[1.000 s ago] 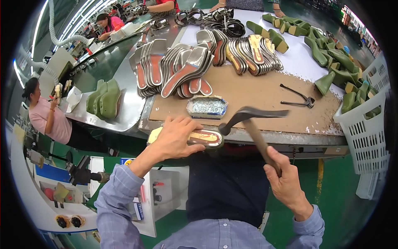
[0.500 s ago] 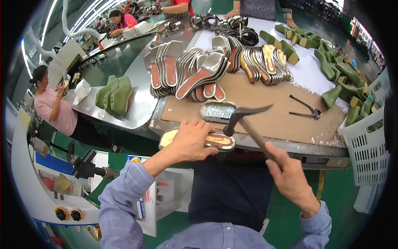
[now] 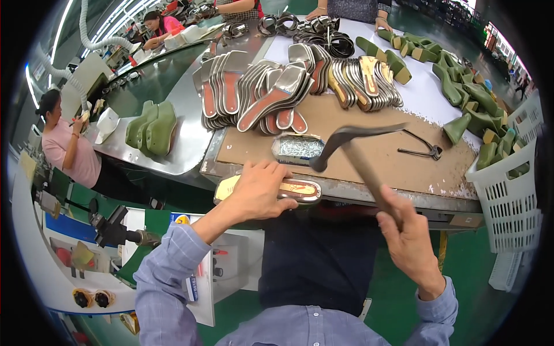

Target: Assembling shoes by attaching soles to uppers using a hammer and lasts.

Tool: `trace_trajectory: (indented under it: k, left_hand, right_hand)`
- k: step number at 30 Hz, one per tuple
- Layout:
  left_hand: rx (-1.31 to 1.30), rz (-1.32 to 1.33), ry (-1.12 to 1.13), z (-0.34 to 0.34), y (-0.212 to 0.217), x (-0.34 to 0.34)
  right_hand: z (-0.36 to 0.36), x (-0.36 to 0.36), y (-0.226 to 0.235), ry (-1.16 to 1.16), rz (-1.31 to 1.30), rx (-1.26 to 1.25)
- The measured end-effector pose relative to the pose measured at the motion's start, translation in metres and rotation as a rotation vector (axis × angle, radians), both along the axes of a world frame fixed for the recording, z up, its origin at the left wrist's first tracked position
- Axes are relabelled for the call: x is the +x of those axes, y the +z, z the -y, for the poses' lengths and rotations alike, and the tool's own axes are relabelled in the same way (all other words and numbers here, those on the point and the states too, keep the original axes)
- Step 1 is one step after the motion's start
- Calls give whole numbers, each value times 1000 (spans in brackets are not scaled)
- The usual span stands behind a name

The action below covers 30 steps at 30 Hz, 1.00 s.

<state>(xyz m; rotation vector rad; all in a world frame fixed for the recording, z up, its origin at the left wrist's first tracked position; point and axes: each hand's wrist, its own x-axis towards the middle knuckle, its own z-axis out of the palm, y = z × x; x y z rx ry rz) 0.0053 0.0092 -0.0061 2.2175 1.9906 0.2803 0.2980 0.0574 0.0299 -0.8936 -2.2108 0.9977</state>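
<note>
A wide table topped by a brown board (image 3: pixel 415 176) stretches ahead, with a white basket (image 3: pixel 508 202) at its right end and a pile of metal-rimmed insoles (image 3: pixel 277 101) on its far left part. The hammer (image 3: pixel 369 173) is raised over the near edge, its handle wrapped by the closed fingers of the right hand (image 3: pixel 407 230). The sole-faced form (image 3: pixel 303 187) lies at the table's near edge, left of the hammer, under the left hand (image 3: pixel 259 187), which is partly curled across its middle and grips it. The step in hand looks like hammering the form's right end; a good blow would call for a steady left grip, fingers clear, and a straight drop. Against half a second ago, the hammer head has lifted from close above that end to plainly apart from it, while the left hand keeps its hold. The small box of nails (image 3: pixel 299 147) sits just beyond.
</note>
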Motion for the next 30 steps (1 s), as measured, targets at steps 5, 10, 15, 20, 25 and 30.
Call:
trace_trajectory:
  k: [5, 10, 15, 20, 25, 30]
  left_hand:
    - [-12, -23, -14, -5, 1, 4]
    - [-41, 0, -6, -4, -7, -3]
    - [-176, -178, -162, -18, 0, 13]
    - [23, 668, 380, 0, 74, -34]
    - [1017, 1062, 722, 63, 25, -160]
    - [736, 318, 1184, 58, -83, -206]
  right_hand:
    - [1, 1, -24, 24, -34, 345]
    - [-12, 10, -12, -51, 362, 504]
    - [-61, 40, -80, -296, 633, 640]
    - [-69, 74, -119, -425, 575, 739]
    - [-75, 59, -126, -449, 522, 782]
    - [-75, 50, -123, -453, 496, 779]
